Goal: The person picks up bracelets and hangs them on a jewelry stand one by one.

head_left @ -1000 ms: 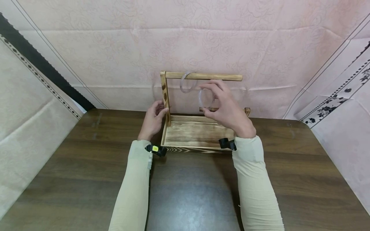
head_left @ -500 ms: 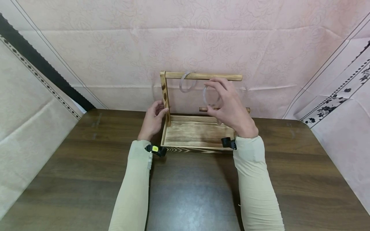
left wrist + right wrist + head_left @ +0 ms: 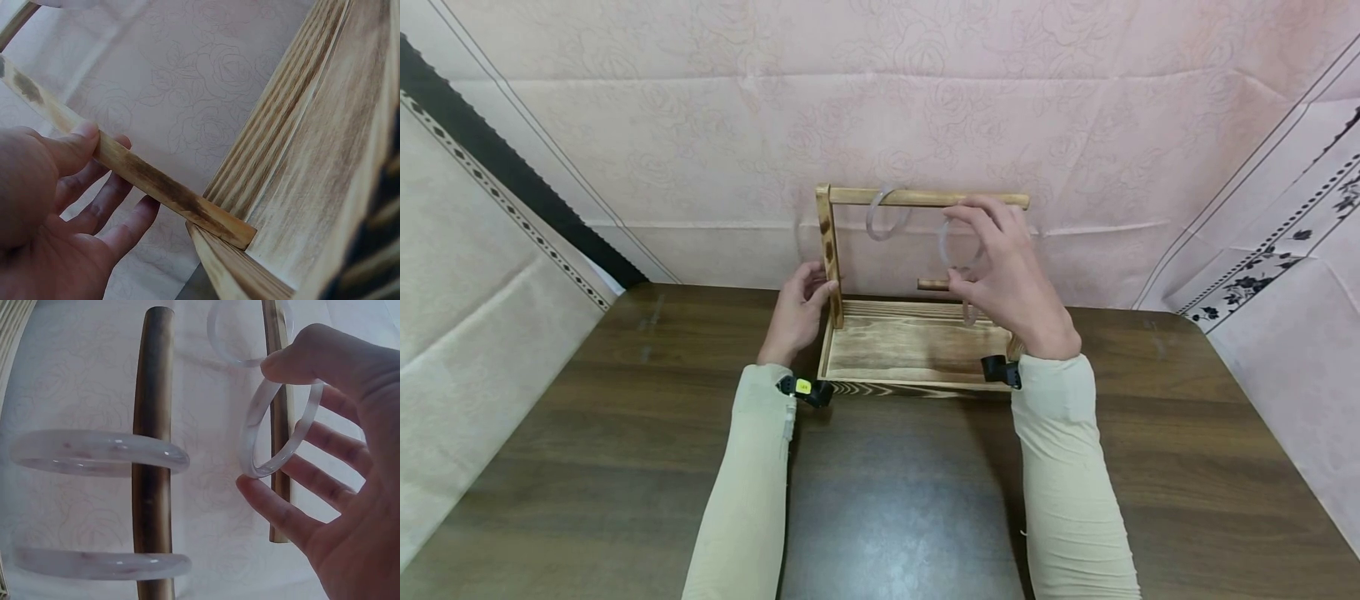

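Note:
In the head view, my left hand (image 3: pixel 796 315) holds the upright post (image 3: pixel 829 242) of a wooden bangle stand, its thumb in front and fingers behind. My right hand (image 3: pixel 1013 279) pinches a clear, whitish bangle (image 3: pixel 250 428) between thumb and fingertips, near the free end of the upper bar (image 3: pixel 925 198). That bar shows through the ring's opening; whether it runs through it, I cannot tell. Another bangle (image 3: pixel 872 223) hangs farther left on the upper bar. Two more bangles, one upper (image 3: pixel 75 447) and one lower (image 3: pixel 94 565) in the right wrist view, encircle the short lower bar (image 3: pixel 151 509).
The stand's shallow wooden tray (image 3: pixel 917 342) sits on a dark brown table (image 3: pixel 895 483) near its back edge. Behind it hangs a pale pink floral cloth (image 3: pixel 880 108). Both wrists wear black cameras.
My right hand has moved to the right along the upper bar with the pinched bangle, toward the bar's free end. The left hand and the other hanging bangle have stayed put.

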Tool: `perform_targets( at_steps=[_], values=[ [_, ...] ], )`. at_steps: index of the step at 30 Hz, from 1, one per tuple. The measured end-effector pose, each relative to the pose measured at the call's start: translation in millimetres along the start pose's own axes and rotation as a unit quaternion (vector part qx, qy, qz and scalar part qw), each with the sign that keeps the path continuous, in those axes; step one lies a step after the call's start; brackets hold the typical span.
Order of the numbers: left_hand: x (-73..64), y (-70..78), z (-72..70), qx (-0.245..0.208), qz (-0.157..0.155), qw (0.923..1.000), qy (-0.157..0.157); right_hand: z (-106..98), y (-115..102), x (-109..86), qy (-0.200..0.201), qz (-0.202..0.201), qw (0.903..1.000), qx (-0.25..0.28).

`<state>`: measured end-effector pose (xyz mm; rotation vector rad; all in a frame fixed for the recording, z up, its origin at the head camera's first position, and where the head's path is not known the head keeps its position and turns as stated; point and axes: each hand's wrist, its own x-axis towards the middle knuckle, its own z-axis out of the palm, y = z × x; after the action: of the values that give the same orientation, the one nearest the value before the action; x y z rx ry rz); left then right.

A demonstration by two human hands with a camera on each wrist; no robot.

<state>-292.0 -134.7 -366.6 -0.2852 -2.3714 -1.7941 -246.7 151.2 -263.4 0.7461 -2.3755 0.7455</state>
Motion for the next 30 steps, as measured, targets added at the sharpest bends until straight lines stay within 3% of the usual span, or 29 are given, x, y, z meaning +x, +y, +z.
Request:
perform_targets(
  at_steps=[7,17,30],
  values=[
    [-11.2,22.9,-1.2,0.011,-0.004,0.9999,-0.006,-6,-1,-1.4,0.008,0.016,0.9998,-0.002],
    [3.2,-7.7,-0.2,-0.001,0.01,1.0,0.002,-13,3,-3.1,0.024,0.035,0.9991,-0.007],
    [2.5,-8.0,-0.9,0.0,0.017,0.9999,0.003,-18,7,-4.4,0.044,0.053,0.9974,-0.02]
  ],
)
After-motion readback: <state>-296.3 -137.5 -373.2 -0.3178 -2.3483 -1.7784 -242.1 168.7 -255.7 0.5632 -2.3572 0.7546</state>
